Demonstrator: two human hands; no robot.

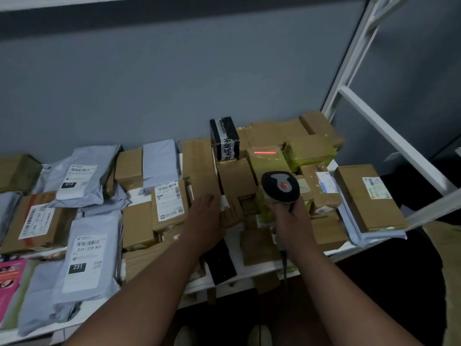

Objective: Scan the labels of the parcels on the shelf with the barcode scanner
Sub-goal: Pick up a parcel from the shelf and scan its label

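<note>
My right hand (293, 222) grips the handle of a grey and black barcode scanner (280, 187) with a red button on top. Its red laser line falls on a yellow-taped box (268, 157) in the back row. My left hand (204, 218) lies flat with straight fingers on brown cardboard boxes (204, 168) in the middle of the white shelf (249, 268). A labelled brown box (169, 203) sits just left of that hand. A black box with white tape (224, 138) stands upright behind.
Grey poly mailers with labels (86, 255) and more brown boxes cover the shelf's left half. A pink packet (10, 283) lies at the far left. A long labelled box (369, 198) rests at the right end, beside the white shelf frame (389, 136). A grey wall stands behind.
</note>
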